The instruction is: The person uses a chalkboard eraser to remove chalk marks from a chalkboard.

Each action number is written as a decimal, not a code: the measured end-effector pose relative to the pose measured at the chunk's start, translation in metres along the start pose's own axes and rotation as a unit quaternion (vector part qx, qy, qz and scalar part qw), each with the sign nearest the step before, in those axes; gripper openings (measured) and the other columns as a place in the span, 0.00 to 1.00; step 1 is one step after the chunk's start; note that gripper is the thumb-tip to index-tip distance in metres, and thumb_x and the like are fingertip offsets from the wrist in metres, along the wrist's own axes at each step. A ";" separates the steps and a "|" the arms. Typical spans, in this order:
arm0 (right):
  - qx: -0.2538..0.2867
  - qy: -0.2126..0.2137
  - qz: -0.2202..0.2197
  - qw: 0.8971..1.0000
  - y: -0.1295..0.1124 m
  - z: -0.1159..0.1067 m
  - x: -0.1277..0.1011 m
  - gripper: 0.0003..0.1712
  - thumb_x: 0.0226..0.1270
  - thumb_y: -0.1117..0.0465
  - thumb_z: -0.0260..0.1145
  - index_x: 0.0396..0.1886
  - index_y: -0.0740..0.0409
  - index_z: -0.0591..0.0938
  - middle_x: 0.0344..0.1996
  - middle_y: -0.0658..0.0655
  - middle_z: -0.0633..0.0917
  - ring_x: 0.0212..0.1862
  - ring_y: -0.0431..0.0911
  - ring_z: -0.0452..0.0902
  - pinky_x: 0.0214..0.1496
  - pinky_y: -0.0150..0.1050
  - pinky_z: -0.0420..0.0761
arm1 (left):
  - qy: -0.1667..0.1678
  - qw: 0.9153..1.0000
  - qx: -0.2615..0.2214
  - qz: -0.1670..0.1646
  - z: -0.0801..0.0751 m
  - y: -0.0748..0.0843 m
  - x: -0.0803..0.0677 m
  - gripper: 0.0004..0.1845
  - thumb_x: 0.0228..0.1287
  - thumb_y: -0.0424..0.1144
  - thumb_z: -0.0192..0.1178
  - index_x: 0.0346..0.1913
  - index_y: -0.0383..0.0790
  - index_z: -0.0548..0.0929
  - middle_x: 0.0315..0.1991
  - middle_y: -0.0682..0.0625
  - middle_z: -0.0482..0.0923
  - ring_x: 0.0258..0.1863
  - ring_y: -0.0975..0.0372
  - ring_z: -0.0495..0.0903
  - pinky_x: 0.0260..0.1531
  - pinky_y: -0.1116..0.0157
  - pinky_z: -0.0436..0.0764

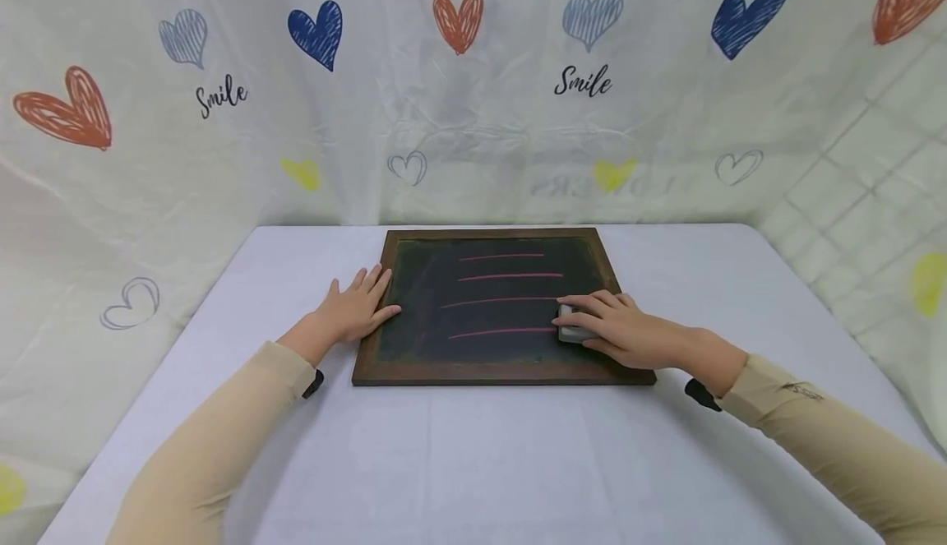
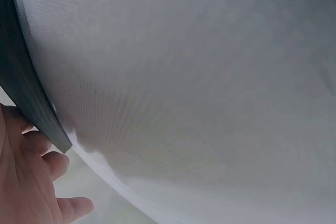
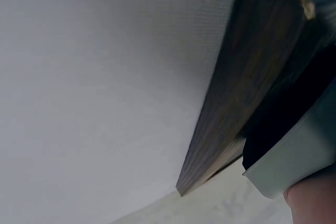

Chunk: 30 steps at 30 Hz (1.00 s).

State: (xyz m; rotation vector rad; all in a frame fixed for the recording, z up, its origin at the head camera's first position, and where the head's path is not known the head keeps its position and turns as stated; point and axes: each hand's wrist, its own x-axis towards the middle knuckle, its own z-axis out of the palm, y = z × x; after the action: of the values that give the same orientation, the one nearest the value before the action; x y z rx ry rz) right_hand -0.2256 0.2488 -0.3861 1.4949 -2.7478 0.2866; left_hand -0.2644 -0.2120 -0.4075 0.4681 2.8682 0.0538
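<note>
A wood-framed chalkboard [image 1: 488, 352] lies on the table with several red chalk lines [image 1: 510, 276] across its dark face. My left hand [image 1: 355, 307] rests on the board's left frame, fingers spread and thumb reaching over the dark surface. In the left wrist view, fingers [image 2: 37, 182] of that hand lie against the frame edge. A grey eraser [image 1: 573, 331] sits on the board's right part, at the right end of the lower lines. My right hand [image 1: 621, 331] grips it from above. The right wrist view shows the eraser [image 3: 294, 156] with its black underside beside the wooden frame [image 3: 241, 77].
A white cloth covers the table [image 1: 488, 463] under the board. Behind it hangs a pale curtain [image 1: 503, 101] printed with hearts and the word Smile. Both forearms, in beige sleeves [image 1: 214, 438], come in from the near corners.
</note>
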 end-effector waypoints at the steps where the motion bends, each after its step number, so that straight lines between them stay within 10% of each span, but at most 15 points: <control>1: 0.001 0.001 -0.002 1.000 0.000 0.000 0.003 0.31 0.74 0.67 0.65 0.74 0.49 0.71 0.74 0.61 0.65 0.65 0.57 0.66 0.55 0.60 0.68 | -0.001 1.000 0.002 -0.002 0.000 0.000 0.000 0.44 0.81 0.63 0.40 0.84 0.37 0.42 0.83 0.38 0.37 0.81 0.42 0.41 0.70 0.30 0.43; 30: -0.006 -0.109 -0.065 0.992 -0.053 0.011 0.110 0.30 0.83 0.57 0.57 0.80 0.49 0.63 0.79 0.61 0.56 0.70 0.55 0.61 0.58 0.53 0.67 | -0.018 1.000 0.015 -0.013 -0.003 0.002 -0.001 0.44 0.82 0.62 0.40 0.84 0.38 0.41 0.83 0.38 0.35 0.81 0.43 0.40 0.71 0.31 0.43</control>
State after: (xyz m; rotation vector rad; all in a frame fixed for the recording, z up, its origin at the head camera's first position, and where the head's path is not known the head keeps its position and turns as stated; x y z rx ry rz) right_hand -0.2407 0.1272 -0.3784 1.7931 -2.7843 0.1109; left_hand -0.2637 -0.2102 -0.4045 0.4340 2.8430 -0.0009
